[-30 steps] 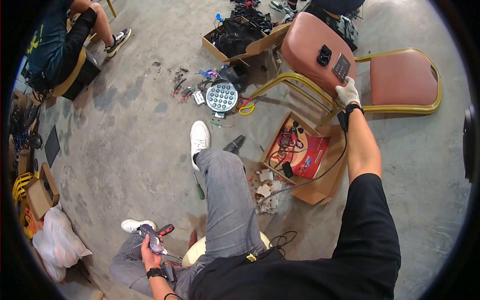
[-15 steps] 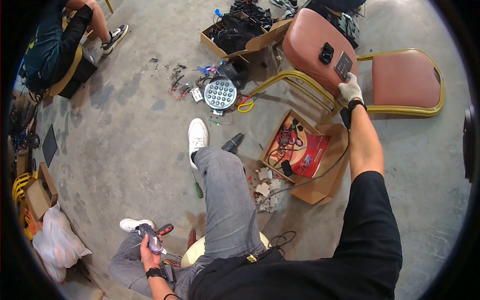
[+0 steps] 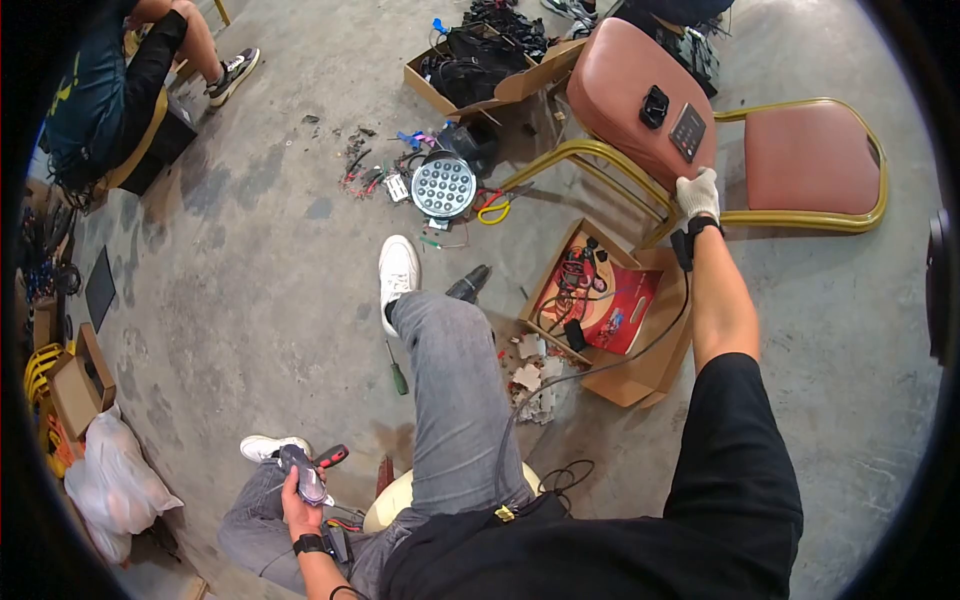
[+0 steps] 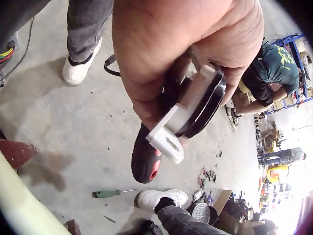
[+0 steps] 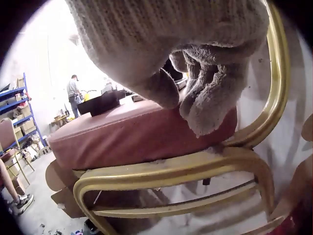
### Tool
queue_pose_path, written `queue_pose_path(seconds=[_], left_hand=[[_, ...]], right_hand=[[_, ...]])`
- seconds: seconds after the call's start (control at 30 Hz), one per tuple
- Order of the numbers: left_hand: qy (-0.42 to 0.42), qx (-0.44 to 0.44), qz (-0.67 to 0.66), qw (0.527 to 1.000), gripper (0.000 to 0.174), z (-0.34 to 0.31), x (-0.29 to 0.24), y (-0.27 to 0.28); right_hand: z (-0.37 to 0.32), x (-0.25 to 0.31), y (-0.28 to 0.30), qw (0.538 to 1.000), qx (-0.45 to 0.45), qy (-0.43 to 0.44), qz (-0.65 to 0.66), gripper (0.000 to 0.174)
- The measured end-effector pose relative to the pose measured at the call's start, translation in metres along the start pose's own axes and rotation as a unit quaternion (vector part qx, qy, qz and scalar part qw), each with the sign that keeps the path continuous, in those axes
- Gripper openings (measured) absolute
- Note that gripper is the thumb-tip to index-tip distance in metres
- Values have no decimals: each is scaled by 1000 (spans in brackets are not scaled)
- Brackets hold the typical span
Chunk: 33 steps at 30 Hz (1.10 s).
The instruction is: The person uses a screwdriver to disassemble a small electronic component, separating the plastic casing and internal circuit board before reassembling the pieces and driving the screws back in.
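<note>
My left hand [image 3: 300,512], low over the bent left leg, grips a dark rounded plastic device [image 3: 308,484]. In the left wrist view its glossy black edge [image 4: 209,105] and a white bracket [image 4: 167,139] show. A black-and-red tool handle [image 4: 145,156] sticks out beneath the same fingers; its far end is hidden. My right hand [image 3: 698,194], in a knitted glove, is at the near corner of a pink padded chair seat [image 3: 622,85]. Its gloved fingertips [image 5: 201,120] hang loosely curled at the seat edge. A flat black panel [image 3: 688,133] and a small black case [image 3: 654,107] lie on the seat.
A cardboard box [image 3: 645,383] holds cables and a red package. Beside it lie broken white pieces [image 3: 535,380]. A round dimpled plate [image 3: 443,189], yellow-handled scissors [image 3: 494,208] and a green screwdriver [image 3: 398,376] are on the floor. A cable [image 3: 600,370] runs from the right wrist.
My right hand has drawn back from the black panel towards the seat's near corner, leaving the panel on the seat. The left hand keeps its hold on the device.
</note>
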<state>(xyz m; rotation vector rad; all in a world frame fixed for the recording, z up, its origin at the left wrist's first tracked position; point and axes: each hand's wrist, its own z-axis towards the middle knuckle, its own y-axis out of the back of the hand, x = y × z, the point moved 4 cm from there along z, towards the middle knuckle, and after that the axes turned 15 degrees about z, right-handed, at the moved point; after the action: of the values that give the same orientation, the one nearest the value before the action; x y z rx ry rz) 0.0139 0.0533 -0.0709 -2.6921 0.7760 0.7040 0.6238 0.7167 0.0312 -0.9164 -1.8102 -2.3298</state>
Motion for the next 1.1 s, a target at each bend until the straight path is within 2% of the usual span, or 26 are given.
queue_pose_path(seconds=[0.17, 0.27, 0.37, 0.43, 0.47, 0.5, 0.57, 0.63, 0.67, 0.7, 0.73, 0.77, 0.8, 0.83, 0.9, 0.93, 0.97, 1.03, 1.1], left_hand=[[1, 14, -15, 1000, 34, 4, 3, 6], [-10, 52, -10, 999, 33, 15, 8, 18], [-41, 58, -9, 997, 33, 8, -1, 2], [-52, 63, -10, 997, 34, 5, -6, -5], [-57, 70, -4, 996, 34, 4, -6, -7], [-61, 75, 1, 995, 35, 2, -7, -7], [-75, 87, 4, 993, 33, 1, -9, -7], [-62, 74, -71, 993, 40, -3, -10, -13], [-60, 123, -52, 989, 42, 4, -4, -1], [-84, 119, -31, 989, 43, -7, -10, -9], [-76, 183, -50, 979, 45, -7, -11, -6], [-94, 161, -58, 981, 48, -15, -17, -14], [-109, 173, -97, 974, 51, -20, -20, -17], [-123, 204, -74, 968, 57, -18, -18, -11], [-130, 234, -81, 960, 63, -21, -21, -12], [-125, 233, -83, 961, 63, -26, -22, -13], [-124, 239, -84, 959, 64, -29, -24, -14], [-129, 253, -112, 952, 64, -30, -26, -16], [-125, 282, -134, 942, 61, -34, -29, -21]], right_hand=[[-40, -6, -12, 1000, 21, -2, 2, 47], [-63, 5, -20, 997, 27, 42, 54, 45], [-98, 49, -33, 987, 72, 81, 117, 48], [-151, 112, -31, 962, 136, 122, 204, 47], [-162, 120, -61, 941, 170, 108, 272, 42], [-206, 164, -48, 911, 227, 140, 316, 41], [-295, 236, -18, 867, 266, 248, 340, 30], [-376, 275, -23, 800, 384, 285, 363, 30], [-418, 280, -28, 773, 404, 340, 352, 30], [-466, 287, -32, 735, 426, 395, 349, 29], [-505, 290, -27, 690, 516, 378, 338, 28], [-539, 280, -40, 672, 555, 393, 292, 28], [-567, 271, -44, 659, 561, 407, 293, 29], [-590, 260, -44, 648, 564, 420, 292, 29], [-614, 250, -41, 574, 640, 458, 228, 22], [-619, 248, -34, 567, 663, 428, 235, 25], [-624, 252, -33, 591, 737, 271, 185, 33], [-631, 242, -48, 573, 777, 215, 148, 42], [-635, 239, -51, 567, 784, 211, 143, 45]])
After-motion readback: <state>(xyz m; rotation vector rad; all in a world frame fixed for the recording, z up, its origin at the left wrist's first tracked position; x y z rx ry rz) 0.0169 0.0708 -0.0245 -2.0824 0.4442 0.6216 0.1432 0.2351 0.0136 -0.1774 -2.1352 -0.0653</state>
